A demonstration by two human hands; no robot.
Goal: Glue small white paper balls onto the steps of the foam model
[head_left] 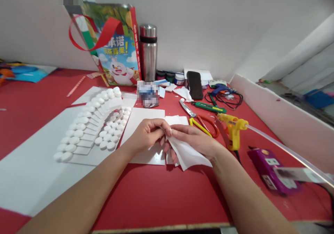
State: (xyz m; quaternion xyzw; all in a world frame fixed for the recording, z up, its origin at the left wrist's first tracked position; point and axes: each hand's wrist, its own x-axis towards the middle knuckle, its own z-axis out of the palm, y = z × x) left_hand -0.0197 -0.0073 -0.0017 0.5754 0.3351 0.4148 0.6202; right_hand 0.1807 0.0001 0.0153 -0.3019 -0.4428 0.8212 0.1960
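Across a red bench (161, 199), I saw the left hand (150, 134) and right hand (195, 138) pinching a white sheet (186, 154) near centre, seemingly unfinished; left, white discs (81, 126) sat in rows, apparently done.

Printed bag (124, 58): upper line, white characters "承诺", the preceding character partly covered by the red handle (111, 32); lower line, yellow, ending "真果!", its first characters indistinct. White vertical characters on the red side panel (136, 42), too small to read. Paint jar (179, 79) and yellow glue gun (234, 134): labels likewise illegible.
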